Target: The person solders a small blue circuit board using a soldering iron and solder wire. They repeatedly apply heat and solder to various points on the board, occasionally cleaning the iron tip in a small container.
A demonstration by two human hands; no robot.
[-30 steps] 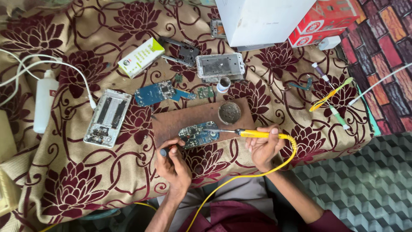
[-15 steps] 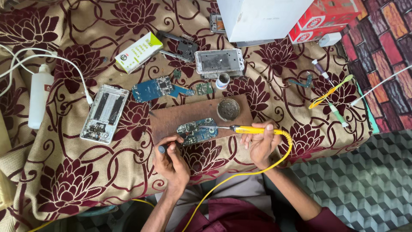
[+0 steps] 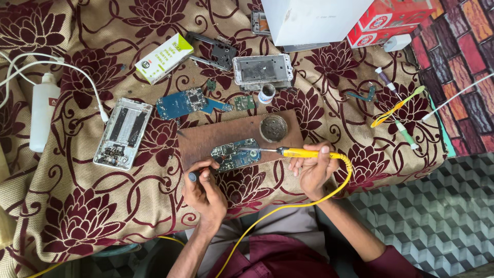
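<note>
Circuit board (image 3: 235,155), blue-green and small, lies on a brown wooden board (image 3: 206,139) near its front edge, on the flowered cloth (image 3: 77,216). The right hand (image 3: 312,170) is closed around the yellow handle of a soldering iron (image 3: 293,152), whose metal tip reaches left and rests on the circuit board's right part. The left hand (image 3: 205,186) sits just in front of the wooden board, fingers curled around a thin dark tool (image 3: 192,176); its working end by the board's left edge is too small to make out.

Done well, this kind of joint wants a steady iron: the right wrist looks unsupported, so bracing it on the cloth would likely help. The tip should probably touch only the one pad, since neighbouring parts sit close. The left hand should pin the circuit board so it cannot slide. The yellow cord (image 3: 288,206) loops down over the lap and could tug the iron if it snags.

A round tin (image 3: 273,127) stands just behind the circuit board. Farther back lie another blue board (image 3: 188,102), two phone frames (image 3: 123,133) (image 3: 262,69) and a green-and-white box (image 3: 163,57).
</note>
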